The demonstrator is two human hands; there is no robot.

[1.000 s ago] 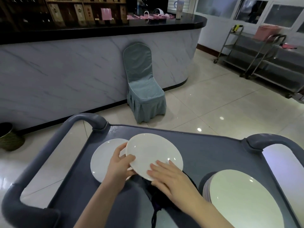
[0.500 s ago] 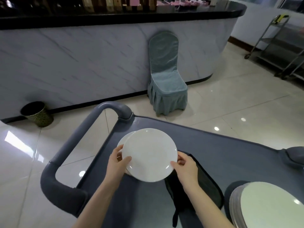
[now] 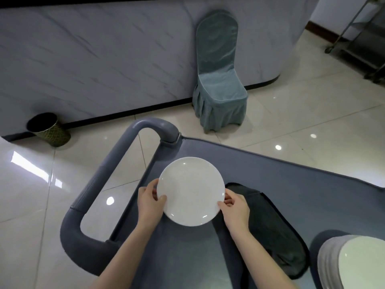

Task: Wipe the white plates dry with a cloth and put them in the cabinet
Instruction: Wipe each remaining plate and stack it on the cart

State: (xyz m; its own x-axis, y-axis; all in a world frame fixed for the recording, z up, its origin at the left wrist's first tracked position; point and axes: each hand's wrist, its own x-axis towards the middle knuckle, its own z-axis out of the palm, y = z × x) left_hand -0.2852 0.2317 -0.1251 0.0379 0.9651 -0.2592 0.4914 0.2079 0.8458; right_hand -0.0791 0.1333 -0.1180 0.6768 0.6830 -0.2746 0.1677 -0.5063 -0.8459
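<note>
Head | white plate (image 3: pixel 190 190) over grey cart (image 3: pixel 281 184) | tiled floor (image 3: pixel 302 113) | marble counter (image 3: pixel 104 59) | chair (image 3: pixel 218 84)

A dark grey plastic service cart (image 3: pixel 281 184) with a flat, raised-rim top tray stands on a glossy pale tiled floor (image 3: pixel 291 122). A thick rounded grey loop handle (image 3: pixel 108 180) sits at its left end. On the tray, right of centre, lies a black cloth with a thin edge trim (image 3: pixel 266 230), spread flat and slightly rumpled. At the near right corner sits a stack of round white plates (image 3: pixel 358 265), cut off by the frame edge. Over the tray's left part is a single round white plate (image 3: pixel 190 190), pinched at its rim by the left hand (image 3: pixel 149 203) and the right hand (image 3: pixel 236 207). Its right edge overlaps the cloth, and whether it rests on the tray cannot be told.
</note>
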